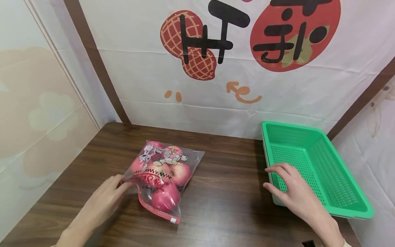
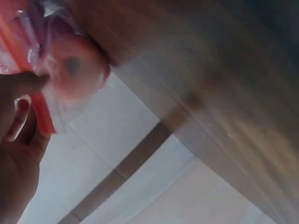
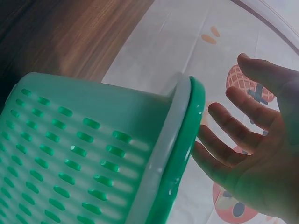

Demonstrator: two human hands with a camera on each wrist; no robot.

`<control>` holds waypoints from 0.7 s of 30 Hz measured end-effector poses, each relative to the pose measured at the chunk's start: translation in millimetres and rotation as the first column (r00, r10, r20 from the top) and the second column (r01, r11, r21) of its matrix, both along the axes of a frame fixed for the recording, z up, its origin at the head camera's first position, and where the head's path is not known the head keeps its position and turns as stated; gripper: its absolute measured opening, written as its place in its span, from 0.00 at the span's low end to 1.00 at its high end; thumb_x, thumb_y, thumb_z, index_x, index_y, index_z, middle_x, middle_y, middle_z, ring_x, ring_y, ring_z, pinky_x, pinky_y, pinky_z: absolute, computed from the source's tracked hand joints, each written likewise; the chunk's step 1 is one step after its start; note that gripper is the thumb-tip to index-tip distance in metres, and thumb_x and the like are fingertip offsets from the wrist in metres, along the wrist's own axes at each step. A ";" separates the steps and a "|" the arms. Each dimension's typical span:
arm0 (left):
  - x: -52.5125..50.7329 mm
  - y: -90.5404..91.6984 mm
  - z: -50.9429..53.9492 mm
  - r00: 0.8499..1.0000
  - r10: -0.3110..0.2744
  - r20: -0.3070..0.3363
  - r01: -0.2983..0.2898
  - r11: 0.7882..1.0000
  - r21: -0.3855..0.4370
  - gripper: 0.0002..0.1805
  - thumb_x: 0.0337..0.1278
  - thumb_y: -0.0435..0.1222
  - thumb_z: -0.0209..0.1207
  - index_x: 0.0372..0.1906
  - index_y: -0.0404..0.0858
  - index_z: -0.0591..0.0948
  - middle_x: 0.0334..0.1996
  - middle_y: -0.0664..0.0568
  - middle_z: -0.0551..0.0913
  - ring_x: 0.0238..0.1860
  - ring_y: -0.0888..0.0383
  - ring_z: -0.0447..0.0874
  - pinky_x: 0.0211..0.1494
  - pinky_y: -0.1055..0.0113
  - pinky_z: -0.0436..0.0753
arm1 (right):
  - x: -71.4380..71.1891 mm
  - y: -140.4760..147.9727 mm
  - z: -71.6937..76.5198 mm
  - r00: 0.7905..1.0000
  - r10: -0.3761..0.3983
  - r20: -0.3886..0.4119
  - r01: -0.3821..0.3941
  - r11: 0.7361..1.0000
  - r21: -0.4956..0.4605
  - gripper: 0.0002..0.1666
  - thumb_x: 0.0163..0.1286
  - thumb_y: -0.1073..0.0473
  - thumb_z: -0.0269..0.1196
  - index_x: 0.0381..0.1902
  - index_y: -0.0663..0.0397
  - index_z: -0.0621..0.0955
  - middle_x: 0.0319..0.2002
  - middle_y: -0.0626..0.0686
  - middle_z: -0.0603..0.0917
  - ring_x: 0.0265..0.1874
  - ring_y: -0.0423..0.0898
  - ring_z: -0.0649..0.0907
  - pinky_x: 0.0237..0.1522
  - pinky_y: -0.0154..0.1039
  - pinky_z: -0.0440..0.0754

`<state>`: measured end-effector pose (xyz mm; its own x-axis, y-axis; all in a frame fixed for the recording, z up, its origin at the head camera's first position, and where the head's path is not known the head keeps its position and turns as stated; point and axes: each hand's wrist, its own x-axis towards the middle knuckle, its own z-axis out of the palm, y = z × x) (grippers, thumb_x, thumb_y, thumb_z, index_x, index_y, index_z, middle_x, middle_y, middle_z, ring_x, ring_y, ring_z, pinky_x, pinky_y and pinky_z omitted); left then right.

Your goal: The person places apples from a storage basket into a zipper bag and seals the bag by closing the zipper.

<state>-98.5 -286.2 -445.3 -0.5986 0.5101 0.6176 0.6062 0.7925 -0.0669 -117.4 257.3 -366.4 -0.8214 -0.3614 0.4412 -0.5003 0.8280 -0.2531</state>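
A clear zip bag with a red zip strip and printed figures lies on the table, several red apples inside it. My left hand pinches the bag's near left corner; the left wrist view shows thumb and fingers on the red strip, with an apple behind the film. Over the left rim of a green basket hovers my right hand, fingers spread and slightly bent, holding nothing. In the right wrist view, that hand is close to the basket's rim; contact is hard to tell.
The dark wood table shows between bag and basket. Behind it hangs a white printed cloth, and another cloth borders the left side. A small black object shows at the bottom edge near my right forearm.
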 end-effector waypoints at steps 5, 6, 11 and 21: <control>-1.4 -13.7 9.7 0.992 -0.114 0.061 0.114 0.993 0.003 0.12 0.53 0.33 0.52 0.41 0.40 0.81 0.34 0.58 0.79 0.34 0.59 0.76 0.43 0.63 0.72 | 1.0 -2.8 2.7 1.000 0.006 -0.016 -0.006 1.000 0.003 0.22 0.56 0.55 0.74 0.49 0.45 0.81 0.48 0.44 0.79 0.50 0.47 0.76 0.49 0.45 0.73; -0.6 -17.0 11.6 0.988 -0.128 0.085 0.128 0.992 0.002 0.14 0.45 0.31 0.57 0.41 0.42 0.81 0.35 0.60 0.79 0.34 0.60 0.76 0.43 0.63 0.72 | 1.4 -3.3 3.5 1.000 0.009 -0.021 -0.009 1.000 0.002 0.22 0.56 0.56 0.74 0.49 0.45 0.82 0.48 0.45 0.80 0.50 0.47 0.77 0.49 0.45 0.73; 5.9 -27.7 14.7 0.948 -0.137 0.288 0.154 0.987 -0.037 0.29 0.16 0.24 0.69 0.30 0.56 0.76 0.30 0.71 0.72 0.32 0.71 0.68 0.32 0.68 0.70 | 2.8 -4.6 5.3 1.000 0.013 -0.022 -0.013 1.000 0.001 0.22 0.56 0.55 0.74 0.49 0.44 0.81 0.48 0.44 0.79 0.50 0.46 0.77 0.49 0.44 0.73; 13.6 -11.8 40.1 0.891 0.024 0.453 -0.004 0.999 -0.044 0.12 0.43 0.47 0.74 0.32 0.59 0.81 0.32 0.74 0.76 0.32 0.74 0.73 0.31 0.68 0.77 | 0.2 -7.2 7.0 0.999 0.023 -0.023 -0.023 1.000 0.000 0.23 0.57 0.55 0.74 0.50 0.43 0.81 0.49 0.45 0.80 0.50 0.48 0.77 0.48 0.46 0.73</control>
<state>-84.8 -298.0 -405.2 -0.8155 0.5187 0.2567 0.5676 0.8034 0.1798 -117.2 250.1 -359.5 -0.8026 -0.3797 0.4602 -0.5247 0.8163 -0.2417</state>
